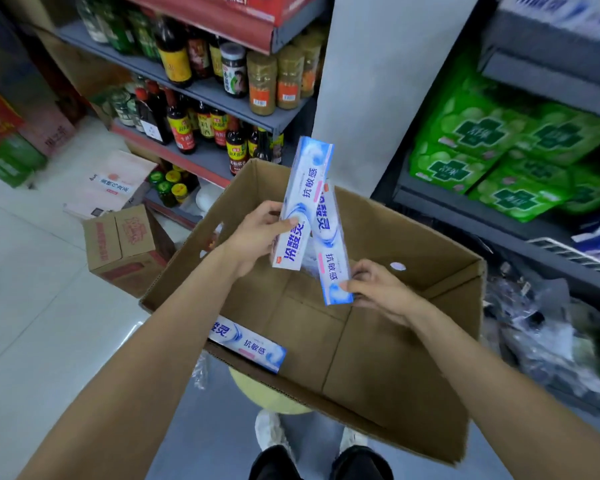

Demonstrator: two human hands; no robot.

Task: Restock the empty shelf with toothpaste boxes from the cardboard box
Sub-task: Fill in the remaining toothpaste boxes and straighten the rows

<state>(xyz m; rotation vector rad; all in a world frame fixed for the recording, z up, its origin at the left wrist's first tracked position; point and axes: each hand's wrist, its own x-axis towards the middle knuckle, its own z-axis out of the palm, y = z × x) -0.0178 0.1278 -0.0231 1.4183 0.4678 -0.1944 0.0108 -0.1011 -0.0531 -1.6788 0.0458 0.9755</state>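
Observation:
A large open cardboard box [395,341] stands in front of me, seen from above. My left hand [257,237] grips the lower part of a blue-and-white toothpaste box [307,188] that points up and away. My right hand [378,289] pinches the near end of a second toothpaste box [329,251], which lies tilted behind the first. Both boxes are held above the cardboard box. A third toothpaste box [253,346] lies inside it against the near left wall.
Grey shelves with sauce bottles [181,126] and jars stand at the left back. A white pillar [378,81] rises behind the box. Right shelves hold green packs [499,150]. A small carton [125,244] sits on the floor at left; plastic-wrapped goods [551,341] lie at right.

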